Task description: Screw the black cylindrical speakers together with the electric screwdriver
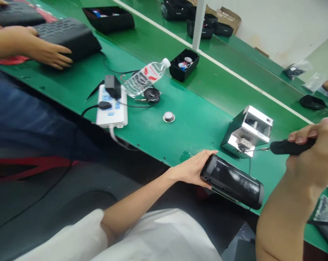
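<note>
My left hand (192,168) grips one end of a black box-shaped speaker housing (233,181) with a glossy face and rounded edges, held at the bench's near edge. In my right hand (318,148) is a black-handled screwdriver (291,146), lying roughly level. Its thin shaft points left to the front of a silver and black screw feeder (248,127). Whether the tip touches a screw there is too small to tell. The fingers of my left hand behind the housing are partly hidden.
On the green bench are a small round metal part (168,116), a black coil (152,95), a plastic bottle (149,77) and a white power strip (112,108). Open black housings (184,65) stand beyond. At left, another person's hand (49,50) touches a black perforated cover (71,38).
</note>
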The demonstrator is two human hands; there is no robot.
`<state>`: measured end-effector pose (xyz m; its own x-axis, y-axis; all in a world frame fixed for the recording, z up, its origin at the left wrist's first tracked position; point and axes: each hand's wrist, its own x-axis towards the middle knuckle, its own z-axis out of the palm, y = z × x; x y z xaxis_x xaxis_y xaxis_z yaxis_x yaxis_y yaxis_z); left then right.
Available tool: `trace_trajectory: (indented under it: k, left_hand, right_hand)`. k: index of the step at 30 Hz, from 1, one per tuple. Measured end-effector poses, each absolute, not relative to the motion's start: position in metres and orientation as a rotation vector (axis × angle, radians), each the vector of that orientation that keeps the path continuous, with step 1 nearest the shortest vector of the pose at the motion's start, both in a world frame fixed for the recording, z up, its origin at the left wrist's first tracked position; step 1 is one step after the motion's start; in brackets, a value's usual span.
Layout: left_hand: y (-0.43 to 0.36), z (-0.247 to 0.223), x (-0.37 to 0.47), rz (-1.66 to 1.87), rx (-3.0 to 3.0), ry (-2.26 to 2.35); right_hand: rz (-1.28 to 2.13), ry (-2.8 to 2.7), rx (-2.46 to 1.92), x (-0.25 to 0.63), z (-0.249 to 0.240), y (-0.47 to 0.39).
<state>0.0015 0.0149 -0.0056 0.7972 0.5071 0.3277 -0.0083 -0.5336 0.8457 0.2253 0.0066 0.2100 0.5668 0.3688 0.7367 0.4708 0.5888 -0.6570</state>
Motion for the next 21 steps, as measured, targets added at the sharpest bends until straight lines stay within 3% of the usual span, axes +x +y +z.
trace_trajectory:
  k: [9, 21]
  left_hand:
    - [0.017, -0.03, -0.009, 0.596, 2.017, 0.541]
    - [0.011, -0.029, -0.007, 0.651, 1.93, 0.604]
  right_hand:
    - [0.006, -1.085, -1.001, 0.226, 0.198, 0.022]
    - [0.082, -1.038, -1.157, 0.224, 0.187, 0.009]
